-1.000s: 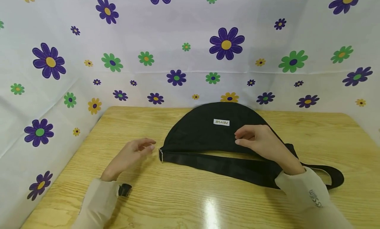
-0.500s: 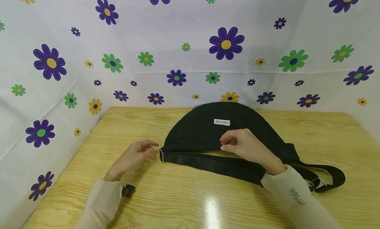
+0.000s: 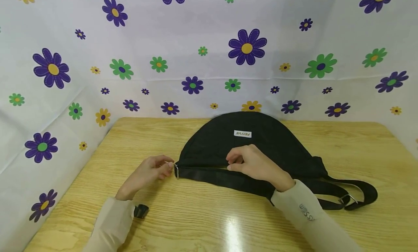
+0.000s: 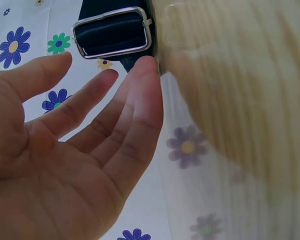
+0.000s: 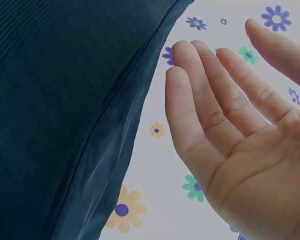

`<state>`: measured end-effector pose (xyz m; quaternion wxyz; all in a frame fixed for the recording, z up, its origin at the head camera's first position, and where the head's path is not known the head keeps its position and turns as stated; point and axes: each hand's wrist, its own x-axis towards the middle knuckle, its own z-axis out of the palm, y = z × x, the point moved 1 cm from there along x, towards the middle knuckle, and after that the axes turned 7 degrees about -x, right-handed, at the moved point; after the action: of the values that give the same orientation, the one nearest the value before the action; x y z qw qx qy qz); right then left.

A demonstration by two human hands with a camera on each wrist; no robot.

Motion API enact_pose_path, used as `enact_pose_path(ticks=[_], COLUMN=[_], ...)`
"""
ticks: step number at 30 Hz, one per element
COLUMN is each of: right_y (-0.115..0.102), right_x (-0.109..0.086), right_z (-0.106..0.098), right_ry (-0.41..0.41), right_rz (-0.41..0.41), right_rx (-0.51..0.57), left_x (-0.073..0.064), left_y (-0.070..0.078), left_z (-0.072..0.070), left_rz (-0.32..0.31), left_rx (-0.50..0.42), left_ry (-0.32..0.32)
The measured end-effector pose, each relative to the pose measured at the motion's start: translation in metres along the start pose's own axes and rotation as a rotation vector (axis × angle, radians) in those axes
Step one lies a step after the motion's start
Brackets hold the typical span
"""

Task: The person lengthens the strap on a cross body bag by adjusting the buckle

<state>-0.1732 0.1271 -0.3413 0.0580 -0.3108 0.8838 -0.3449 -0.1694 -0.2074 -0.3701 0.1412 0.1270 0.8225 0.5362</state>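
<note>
A small black clip (image 3: 141, 210) lies nearest, by the left sleeve. Beyond it, the left hand (image 3: 147, 174), fingers relaxed and holding nothing, nearly touches the metal ring (image 3: 176, 170) ending the strap (image 3: 228, 179). The right hand (image 3: 253, 164) hovers loosely open over the black crossbody bag (image 3: 248, 143) lying mid-table (image 3: 196, 215). A careless tug on the strap would likely drag the bag askew

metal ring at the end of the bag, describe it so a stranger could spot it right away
Start at the wooden table and find the black crescent-shaped sling bag lying at its middle. Follow the bag's lower edge to its left tip, just by the left hand's fingertips. There sits the metal ring: a small silver rectangular loop with black webbing through it, the only shiny part at that end.
</note>
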Motion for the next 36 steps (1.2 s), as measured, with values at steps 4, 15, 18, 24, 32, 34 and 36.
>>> enact_pose_path(ticks=[4,15,18,24,32,34,36], right_y=[-0.005,-0.016,-0.018,-0.024,-0.034,-0.037,-0.04], right_x=[0.006,0.02,0.022,0.028,0.033,0.035,0.036], right_z=[0.006,0.022,0.025,0.029,0.041,0.045,0.049], right_ry=[-0.026,-0.107,-0.129,-0.131,-0.09,-0.088,-0.086], right_rz=[0.002,-0.024,-0.005,0.019,0.009,0.014,0.014], right_rx=[-0.015,-0.057,-0.081,-0.122,-0.184,-0.217,-0.25], left_x=[0.001,0.001,0.001,0.001,0.004,0.005,0.005], left_y=[0.0,-0.001,-0.001,-0.002,0.003,0.002,0.002], left_z=[0.001,0.004,0.005,0.004,0.006,0.006,0.005], left_rz=[0.006,-0.002,-0.003,-0.021,-0.035,-0.039,-0.045], left_rx=[-0.017,-0.037,-0.017,0.012,0.033,0.034,0.034], left_ry=[-0.002,0.015,0.019,0.028,-0.007,-0.011,-0.014])
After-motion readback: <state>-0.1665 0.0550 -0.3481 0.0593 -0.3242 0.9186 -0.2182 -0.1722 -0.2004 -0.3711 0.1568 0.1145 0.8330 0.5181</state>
